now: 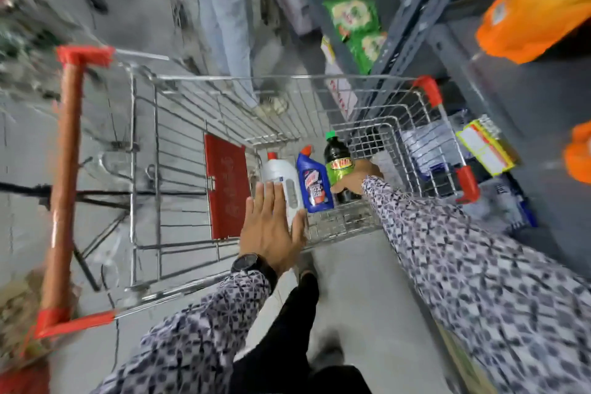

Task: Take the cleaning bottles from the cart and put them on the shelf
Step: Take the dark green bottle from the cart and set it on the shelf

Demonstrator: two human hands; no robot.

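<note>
Your left hand [271,227] is flat, fingers spread, against the white bottle [284,182] in the cart [425,137]. Your right hand [358,177] wraps the dark green-labelled bottle [339,158]; the blue bottle [315,184] stands between them. The shelf [412,19] is farther right.

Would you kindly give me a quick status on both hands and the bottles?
Left hand open, reaching for white bottle. Right hand closing on dark green-capped bottle. Blue bottle between them, all three in cart. Nothing blocking.
</note>
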